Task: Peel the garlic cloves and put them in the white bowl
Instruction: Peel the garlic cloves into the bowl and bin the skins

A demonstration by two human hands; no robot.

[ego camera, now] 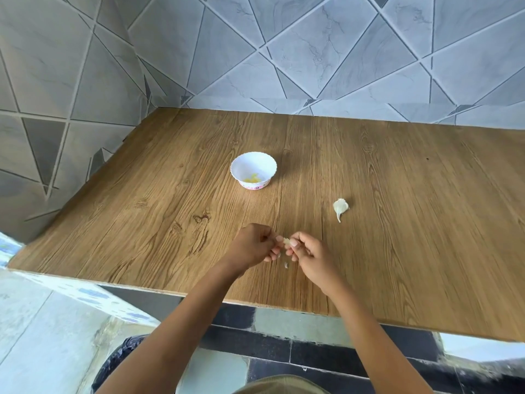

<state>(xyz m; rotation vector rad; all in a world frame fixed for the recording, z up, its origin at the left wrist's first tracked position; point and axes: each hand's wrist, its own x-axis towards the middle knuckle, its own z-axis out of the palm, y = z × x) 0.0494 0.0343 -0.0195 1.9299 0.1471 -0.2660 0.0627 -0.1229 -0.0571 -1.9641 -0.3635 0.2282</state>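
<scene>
Small pale garlic clove [286, 241] pinched between fingertips of left hand [253, 245] and right hand [308, 253], just above the wood-grain table [397, 194] near its front edge. White scalloped plastic bowl [253, 169] sits further back with yellowish peeled cloves [252, 179] inside; unpeeled papery white garlic piece [340, 207] lies right of it, thin skin scrap [286, 265] under the hands

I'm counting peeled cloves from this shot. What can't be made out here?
Head view only:
- Garlic clove: mostly hidden by left hand and right hand fingertips; peel state unclear.
- White bowl: yellowish pieces too small to count.
- Scrap on table: too small to identify.
</scene>
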